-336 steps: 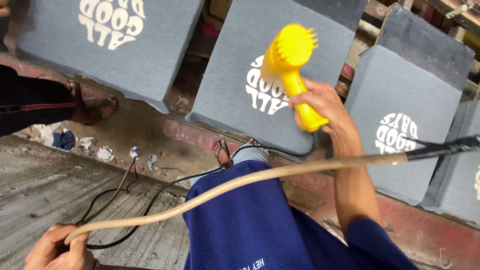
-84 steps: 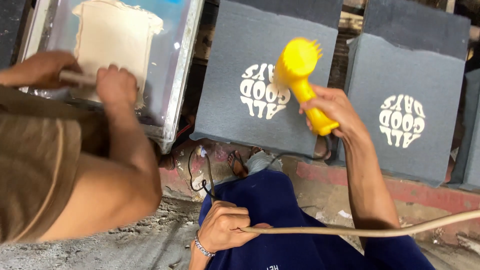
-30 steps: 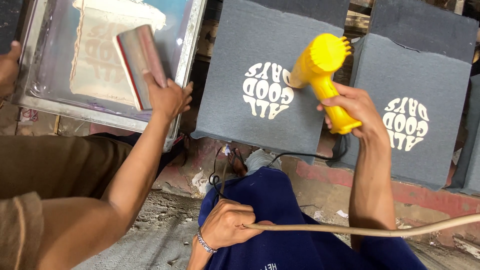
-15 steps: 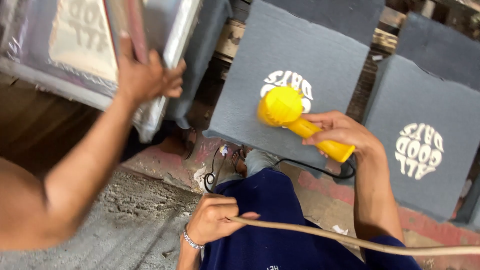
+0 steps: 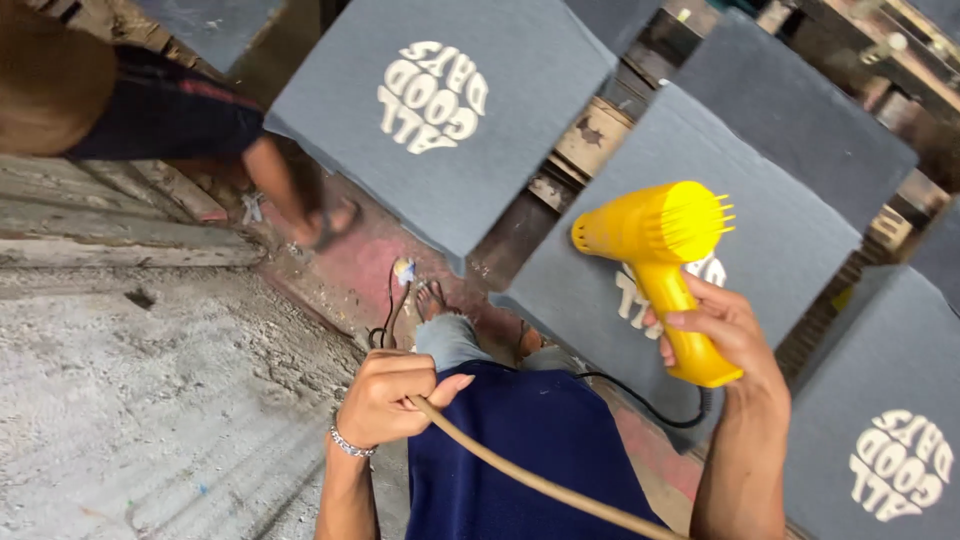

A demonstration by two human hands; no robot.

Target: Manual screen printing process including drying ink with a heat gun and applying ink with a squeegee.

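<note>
A: Which thing anchors the scene?

B: The yellow heat gun (image 5: 660, 265). My right hand (image 5: 725, 335) is clenched around its handle, nozzle end turned toward the grey printed panel (image 5: 720, 200) just behind it. The gun covers most of that panel's pale print; only a few letter edges show beside the handle, too little to make out.

A: And your left hand?

B: My left hand (image 5: 390, 400), lower left of the gun, is closed around a tan hose (image 5: 520, 475) that runs down and right out of the picture. A bead bracelet (image 5: 350, 445) sits on that wrist.

A: What markings lie around the gun?

B: Up and left of it, a second grey panel (image 5: 440, 110) carries a round cream block of lettering at its middle, fully in view. Lower right of the gun, a third panel (image 5: 880, 440) has the same round print, cut off by the picture's edge. Further plain grey panels lie above the gun, partly cut off.

A: What else is partly hidden?

B: A black cable (image 5: 640, 400) passes below the gun and disappears behind my blue trousers (image 5: 520, 450). Far left of the gun, another person's sandalled foot (image 5: 335, 220) stands on the reddish floor (image 5: 350, 280); the rest of that person is cut off at the top.
</note>
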